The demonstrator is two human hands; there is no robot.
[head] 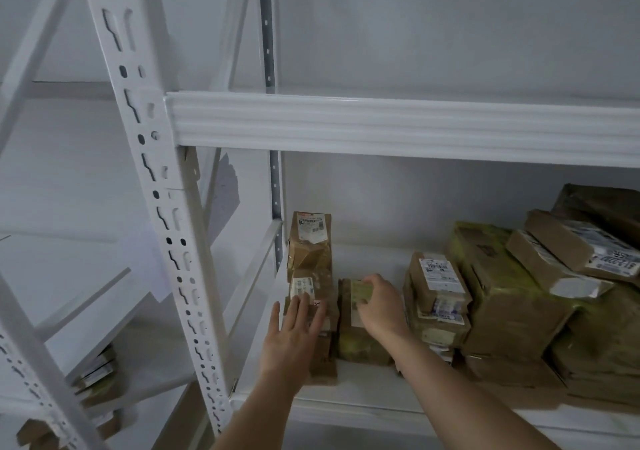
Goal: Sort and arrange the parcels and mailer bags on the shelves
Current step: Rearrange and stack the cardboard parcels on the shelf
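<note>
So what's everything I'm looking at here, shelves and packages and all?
shelving rack: one, white metal, slotted uprights, filling the view
left parcel row: one row, brown with white labels, left end of the shelf
middle parcel: one, brown with greenish tape, beside that row
labelled parcel stack: one stack, brown, further right
large parcel pile: several, brown and green-taped, right end
lower parcels: a few, brown, neighbouring rack at lower left
left hand: open, fingers flat on the left row
right hand: gripping the middle parcel's top
</note>
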